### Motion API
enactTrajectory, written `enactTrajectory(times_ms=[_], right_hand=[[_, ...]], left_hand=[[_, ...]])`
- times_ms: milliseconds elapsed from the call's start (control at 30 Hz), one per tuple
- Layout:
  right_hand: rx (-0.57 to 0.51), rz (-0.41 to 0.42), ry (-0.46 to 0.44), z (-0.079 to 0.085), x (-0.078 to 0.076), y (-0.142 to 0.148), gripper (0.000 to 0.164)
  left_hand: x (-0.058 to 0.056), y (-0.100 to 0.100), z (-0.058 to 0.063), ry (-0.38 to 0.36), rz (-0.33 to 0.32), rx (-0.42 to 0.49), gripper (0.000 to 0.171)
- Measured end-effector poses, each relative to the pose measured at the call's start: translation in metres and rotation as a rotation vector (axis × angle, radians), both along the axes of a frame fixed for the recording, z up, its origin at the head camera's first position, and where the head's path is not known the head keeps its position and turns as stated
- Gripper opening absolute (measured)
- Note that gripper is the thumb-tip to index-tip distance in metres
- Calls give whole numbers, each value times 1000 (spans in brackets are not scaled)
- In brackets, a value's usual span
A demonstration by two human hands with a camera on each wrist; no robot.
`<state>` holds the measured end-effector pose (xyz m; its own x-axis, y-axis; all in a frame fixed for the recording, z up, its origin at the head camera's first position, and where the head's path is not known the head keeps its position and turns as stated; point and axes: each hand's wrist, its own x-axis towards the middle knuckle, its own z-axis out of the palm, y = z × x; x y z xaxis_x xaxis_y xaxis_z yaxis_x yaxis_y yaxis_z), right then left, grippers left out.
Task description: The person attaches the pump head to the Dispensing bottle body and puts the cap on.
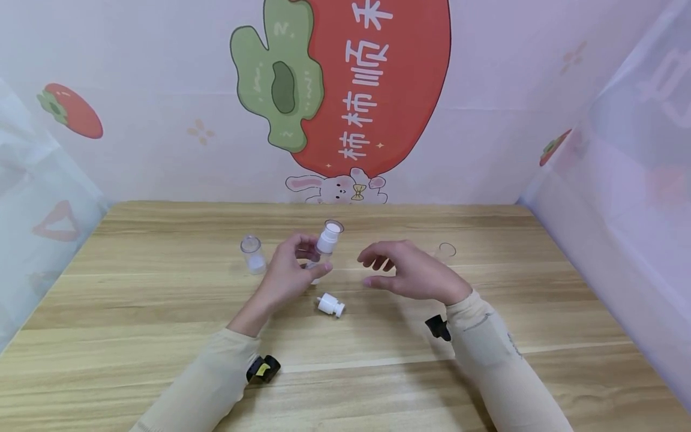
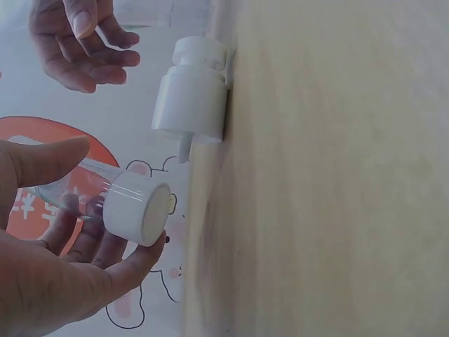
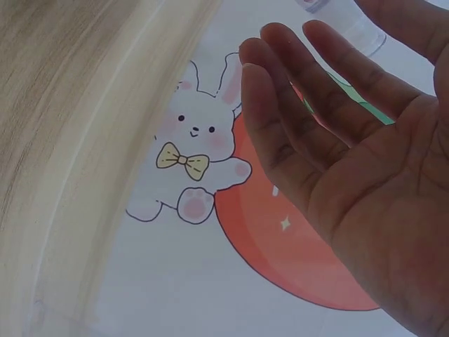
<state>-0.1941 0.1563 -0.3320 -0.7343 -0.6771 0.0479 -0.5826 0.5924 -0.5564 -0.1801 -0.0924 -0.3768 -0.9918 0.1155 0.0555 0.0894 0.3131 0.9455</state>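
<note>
Left hand (image 1: 290, 267) is gripping a clear pump bottle (image 1: 329, 236), thumb on one side, fingers curling round the other. Bottle is leaning slightly, white fitting inside the clear rim at the top, white base (image 2: 137, 207) pointing down and seemingly hanging just above the wooden table (image 1: 378, 375). Right hand (image 1: 409, 270) is hovering beside it, well apart, palm hollowed, fingers loosely bending, grasping nothing. White pump head (image 1: 330, 305) is lying on its side on the table, just in front of the bottle. Clear cylinder (image 1: 255, 261) with a white lower part is standing to the left of the left hand. Thin clear rim (image 1: 447, 249) is showing behind the right hand; can't tell what it belongs to.

Judging the handling: step is looking like holding and working on the bottle. Smooth plastic is probably slipping easily, so thumb and fingers should be pressing evenly, low on the body, leaving the top free. Right hand should be approaching along the bottle's axis; a sideways push is risking tilt. Pump head is probably rolling if bumped.
</note>
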Motion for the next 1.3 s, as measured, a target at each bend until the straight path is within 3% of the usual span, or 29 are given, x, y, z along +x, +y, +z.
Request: enactTrajectory(times_ms=[267, 733, 1300], right_hand=[[32, 3, -31, 2, 1, -3, 34], [61, 50, -49, -1, 0, -6, 33], [80, 49, -64, -3, 1, -7, 35]], left_hand=[[-1, 2, -4, -36, -14, 36, 46], [-2, 2, -7, -65, -46, -19, 50], [-3, 0, -6, -100, -50, -46, 50]])
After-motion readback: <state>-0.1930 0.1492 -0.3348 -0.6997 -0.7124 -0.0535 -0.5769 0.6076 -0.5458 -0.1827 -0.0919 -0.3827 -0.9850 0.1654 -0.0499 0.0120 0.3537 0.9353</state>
